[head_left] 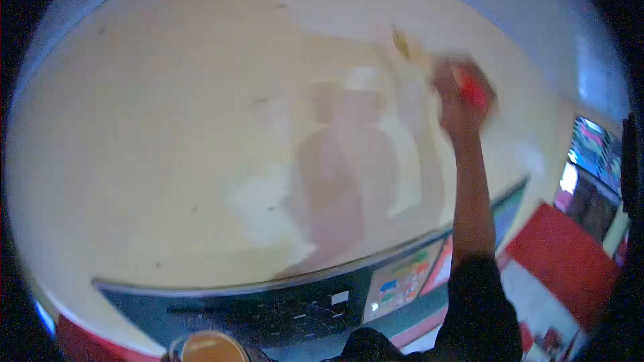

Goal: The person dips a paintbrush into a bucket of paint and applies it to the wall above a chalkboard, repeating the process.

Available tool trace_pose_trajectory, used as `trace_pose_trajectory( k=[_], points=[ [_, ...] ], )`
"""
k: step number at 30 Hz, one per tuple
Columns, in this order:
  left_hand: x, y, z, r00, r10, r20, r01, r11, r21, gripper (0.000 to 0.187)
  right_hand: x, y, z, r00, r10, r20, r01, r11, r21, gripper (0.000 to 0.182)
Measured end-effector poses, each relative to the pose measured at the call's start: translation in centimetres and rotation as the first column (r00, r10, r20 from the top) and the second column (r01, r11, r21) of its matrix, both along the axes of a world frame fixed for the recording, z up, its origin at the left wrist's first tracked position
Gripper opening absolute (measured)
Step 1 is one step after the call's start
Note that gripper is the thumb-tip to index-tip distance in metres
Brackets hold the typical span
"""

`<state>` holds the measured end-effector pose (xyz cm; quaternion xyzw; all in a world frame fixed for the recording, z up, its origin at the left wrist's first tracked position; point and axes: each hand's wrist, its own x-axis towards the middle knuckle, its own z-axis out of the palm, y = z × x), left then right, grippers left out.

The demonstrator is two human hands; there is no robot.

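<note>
Being gripped in closed fingers of the raised right hand (463, 97), a red-handled tool (473, 91) is being pressed high against the cream wall (168, 134), its blurred blade (404, 45) touching the surface; the left hand is not being shown.

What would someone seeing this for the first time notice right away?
First the raised right hand, upper right, blurred, gripping a red-handled tool against the cream wall. Next the shadow of a person on the wall's middle, over paler patches. Below runs a dark board with colourful posters; the left hand is out of view.
</note>
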<state>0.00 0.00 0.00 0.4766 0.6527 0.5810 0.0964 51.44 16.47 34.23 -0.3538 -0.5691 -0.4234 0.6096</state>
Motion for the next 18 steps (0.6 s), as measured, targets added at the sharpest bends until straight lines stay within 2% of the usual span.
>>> trace_pose_trajectory(
  k=[1, 2, 3, 4, 5, 6, 7, 8, 10, 12, 14, 15, 16, 17, 18],
  points=[
    [-1.3, 0.8, -1.6, 0.995, 0.067, -0.073, -0.068, 0.998, -0.016, 0.030, -2.1, -1.1, -5.1, 0.996, 0.094, -0.006, -0.094, 0.988, -0.121, 0.017],
    [-2.8, 1.7, -4.9, 0.951, 0.220, -0.217, -0.234, 0.971, -0.039, 0.031, -4.1, -2.0, -10.1, 0.982, 0.189, -0.030, -0.190, 0.948, -0.254, 0.020],
    [0.0, 0.2, -0.2, 0.999, -0.021, -0.029, 0.021, 1.000, 0.005, 0.025, -5.6, -2.5, -15.4, 0.957, 0.276, -0.091, -0.289, 0.868, -0.404, 0.022],
    [-1.4, 1.7, -4.8, 0.856, 0.422, -0.299, -0.370, 0.903, 0.217, 0.025, -6.9, -2.9, -20.2, 0.925, 0.338, -0.173, -0.376, 0.759, -0.531, 0.025],
    [0.9, 0.1, 0.8, 0.992, 0.128, 0.022, -0.127, 0.991, -0.031, 0.027, -8.2, -2.7, -24.2, 0.899, 0.373, -0.231, -0.431, 0.651, -0.625, 0.028],
    [0.7, -0.2, 1.2, 0.991, 0.128, 0.036, -0.127, 0.991, -0.041, 0.028, -12.4, -4.1, -23.2, 0.968, 0.201, 0.151, -0.152, 0.946, -0.285, 0.023],
    [0.6, -0.5, 1.1, 0.992, 0.121, 0.048, -0.118, 0.991, -0.057, 0.029, -15.4, -2.3, -24.9, 0.619, 0.785, -0.018, -0.785, 0.617, -0.048, 0.027],
    [0.4, -0.5, 0.8, 0.989, 0.137, 0.058, -0.133, 0.989, -0.064, 0.029, -13.5, 1.1, -33.6, 0.368, 0.664, -0.651, -0.930, 0.261, -0.260, 0.027],
    [0.0, -0.8, 0.3, 0.987, 0.151, 0.057, -0.144, 0.984, -0.100, 0.030, -16.1, -1.1, -32.4, 0.551, 0.702, -0.451, -0.775, 0.230, -0.588, 0.021],
    [1.1, -1.1, 2.0, 0.983, 0.159, 0.088, -0.153, 0.986, -0.072, 0.029, -18.0, -1.9, -32.2, 0.620, 0.727, -0.294, -0.657, 0.277, -0.701, 0.020],
    [1.0, -1.2, 1.7, 0.983, 0.136, 0.125, -0.128, 0.989, -0.072, 0.028, -19.2, -1.1, -32.6, 0.630, 0.745, -0.220, -0.667, 0.374, -0.644, 0.020],
    [1.0, -1.1, 1.4, 0.976, 0.130, 0.176, -0.121, 0.991, -0.058, 0.027, -20.0, -1.1, -33.0, 0.490, 0.694, -0.527, -0.817, 0.155, -0.556, 0.019],
    [1.0, -1.0, 1.2, 0.967, 0.122, 0.225, -0.115, 0.992, -0.044, 0.027, -20.8, -1.2, -33.7, 0.305, 0.549, -0.778, -0.921, -0.039, -0.389, 0.019],
    [1.1, -0.9, 0.8, 0.957, 0.113, 0.269, -0.107, 0.994, -0.036, 0.027, -21.6, -1.7, -33.9, 0.095, 0.322, -0.942, -0.971, -0.179, -0.159, 0.018],
    [0.8, -0.7, -0.1, 0.956, 0.101, 0.274, -0.104, 0.995, -0.003, 0.025, -22.1, -2.0, -33.7, -0.013, 0.282, -0.959, -0.966, -0.251, -0.061, 0.019]
  ],
)
